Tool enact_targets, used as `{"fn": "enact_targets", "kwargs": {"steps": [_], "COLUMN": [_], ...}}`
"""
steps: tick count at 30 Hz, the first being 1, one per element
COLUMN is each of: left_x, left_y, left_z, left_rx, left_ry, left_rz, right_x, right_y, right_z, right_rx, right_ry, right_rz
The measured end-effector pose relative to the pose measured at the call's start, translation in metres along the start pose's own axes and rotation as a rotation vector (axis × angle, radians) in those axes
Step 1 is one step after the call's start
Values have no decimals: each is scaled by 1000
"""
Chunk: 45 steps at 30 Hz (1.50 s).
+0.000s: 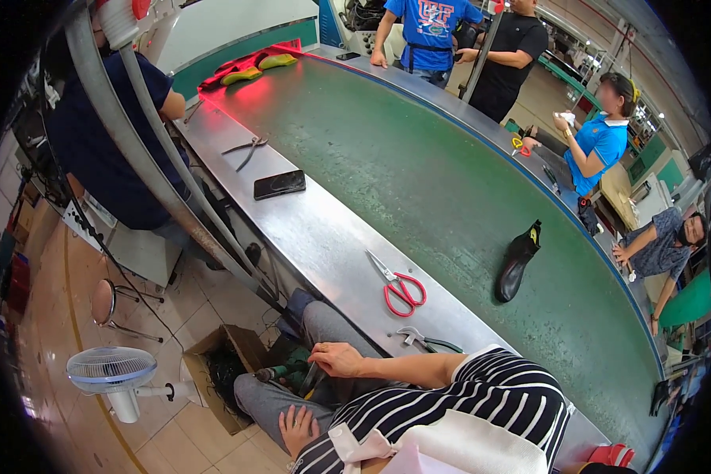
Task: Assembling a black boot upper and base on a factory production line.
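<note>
My right hand (336,359) is closed over my lap, its fingers round something slim and greyish that I cannot make out. Just beside it, a green tool with a dark tip (280,370) lies across my knee. Fingers spread, my left hand (299,430) rests flat on my grey-trousered thigh and holds nothing. On the metal ledge near my right arm lie scissors (404,294) with red handles and pincers (423,340) with dark green grips. A black shoe (517,265) lies on the green conveyor belt (419,182).
Farther along the ledge are a black phone (280,184) and other pincers (246,150). Yellow-green shoes (245,74) sit under red light. A metal post (134,150) rises at left, near a fan (112,371), a stool (104,302) and an open carton (221,371). Several people stand around the belt.
</note>
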State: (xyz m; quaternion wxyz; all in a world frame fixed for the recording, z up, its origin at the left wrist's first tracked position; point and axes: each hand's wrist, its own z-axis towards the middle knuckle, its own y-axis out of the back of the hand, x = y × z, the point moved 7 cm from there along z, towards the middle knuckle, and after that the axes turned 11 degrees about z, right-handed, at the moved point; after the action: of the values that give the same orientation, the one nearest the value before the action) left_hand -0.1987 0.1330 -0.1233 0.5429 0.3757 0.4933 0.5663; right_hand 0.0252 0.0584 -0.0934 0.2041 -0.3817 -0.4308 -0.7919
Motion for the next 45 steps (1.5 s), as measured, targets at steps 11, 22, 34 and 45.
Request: {"fn": "enact_targets", "kwargs": {"steps": [11, 22, 34, 45], "left_x": [2, 6, 5, 6], "left_y": [0, -9, -4, -11], "left_z": [2, -2, 5, 0], "left_rx": [-2, 7, 10, 4], "left_ry": [20, 30, 14, -8], "left_rz": [-23, -17, -8, 40], "right_x": [-3, -6, -5, -7], "right_y": [-1, -3, 1, -2], "right_z": [2, 2, 5, 4], "right_rx": [29, 27, 13, 29], "right_ry": [-27, -35, -19, -10], "right_rz": [-4, 19, -2, -31]}}
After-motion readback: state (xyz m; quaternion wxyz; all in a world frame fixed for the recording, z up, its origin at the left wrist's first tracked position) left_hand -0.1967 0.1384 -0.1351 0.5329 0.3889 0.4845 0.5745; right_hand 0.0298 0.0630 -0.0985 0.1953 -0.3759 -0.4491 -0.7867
